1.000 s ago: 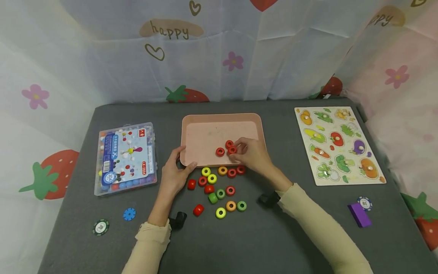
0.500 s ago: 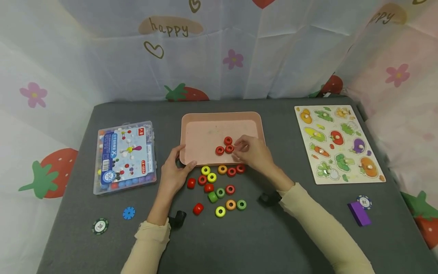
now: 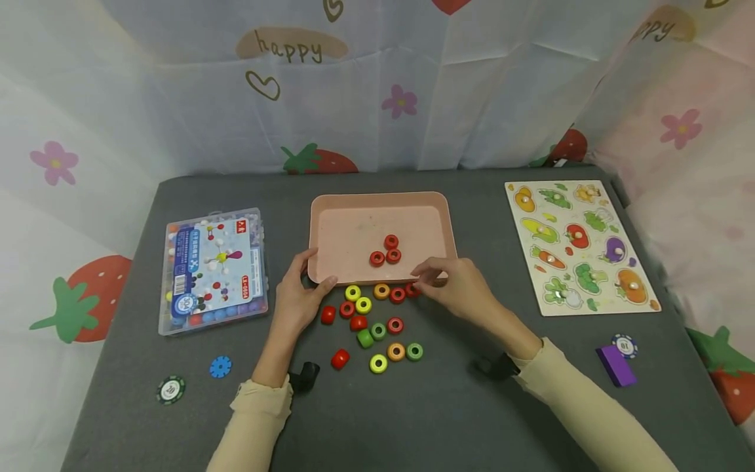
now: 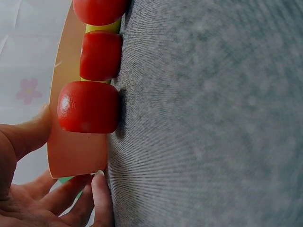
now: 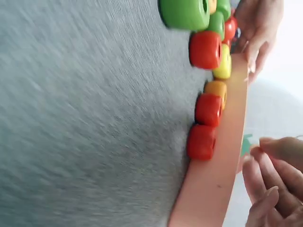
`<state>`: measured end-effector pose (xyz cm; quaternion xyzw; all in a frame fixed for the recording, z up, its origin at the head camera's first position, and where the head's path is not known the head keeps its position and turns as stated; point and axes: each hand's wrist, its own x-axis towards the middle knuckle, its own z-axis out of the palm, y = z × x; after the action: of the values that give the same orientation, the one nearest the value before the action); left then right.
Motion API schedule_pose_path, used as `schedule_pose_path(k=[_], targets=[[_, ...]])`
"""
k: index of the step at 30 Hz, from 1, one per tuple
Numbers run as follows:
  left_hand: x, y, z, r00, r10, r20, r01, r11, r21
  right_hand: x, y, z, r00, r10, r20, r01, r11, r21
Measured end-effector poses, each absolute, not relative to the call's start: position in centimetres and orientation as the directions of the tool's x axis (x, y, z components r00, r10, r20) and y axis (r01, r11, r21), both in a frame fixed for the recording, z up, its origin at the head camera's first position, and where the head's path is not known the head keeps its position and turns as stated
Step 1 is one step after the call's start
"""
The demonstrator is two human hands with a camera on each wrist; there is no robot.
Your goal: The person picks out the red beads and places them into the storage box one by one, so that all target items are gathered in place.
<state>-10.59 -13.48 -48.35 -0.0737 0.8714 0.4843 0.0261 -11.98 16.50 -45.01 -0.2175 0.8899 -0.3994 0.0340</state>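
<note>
My left hand (image 3: 297, 298) grips the near left corner of a pink tray (image 3: 348, 216); in the left wrist view its thumb lies on the rim and the fingers are round the end. Three red ring-shaped beads (image 3: 393, 256) lie in the tray. My right hand (image 3: 454, 285) hovers over the tray's near right edge, its thumb and fingertips close together with nothing seen between them. Under its fingertips, just outside the tray, is a partly covered red bead (image 3: 411, 290). Beside that bead are another red bead (image 3: 397, 295) and an orange bead (image 3: 381, 291).
More red, green, yellow and orange beads lie before the tray, including a yellow bead (image 3: 379, 364). A clear case (image 3: 215, 269) stands left, a vegetable puzzle board (image 3: 580, 249) right. Poker chips (image 3: 171, 389) and a purple block (image 3: 616, 366) lie nearer the front.
My right hand has let go of a red bead inside the tray and drawn back toward the near edge, over the loose beads. My left hand stays on the tray's corner.
</note>
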Motion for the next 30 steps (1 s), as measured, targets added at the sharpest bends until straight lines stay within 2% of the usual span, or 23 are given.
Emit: schedule_pose_path(k=[6,12,20,30], targets=[[-10.6,-13.6,-48.4,-0.989,-0.11,-0.102,-0.145,0.525,0.839,-10.9,16.7,-45.8,-0.856,-0.517,0.009,-0.354,0.574,-0.739],[-10.6,-13.6,-48.4,-0.988,-0.111,-0.107,-0.15,0.527,0.836,-10.6,16.1,-47.3,-0.833,-0.55,-0.058,-0.316,0.56,-0.766],[-10.5,-13.6,-48.5,-0.987,-0.114,-0.109,-0.153,0.523,0.838,-10.9,15.3,-48.4,-0.82,-0.567,-0.077,-0.302,0.543,-0.783],[-10.6,-13.6,-48.3,-0.987,-0.11,-0.114,-0.155,0.52,0.84,-11.3,15.0,-47.7,-0.808,-0.588,-0.044,-0.349,0.537,-0.768]])
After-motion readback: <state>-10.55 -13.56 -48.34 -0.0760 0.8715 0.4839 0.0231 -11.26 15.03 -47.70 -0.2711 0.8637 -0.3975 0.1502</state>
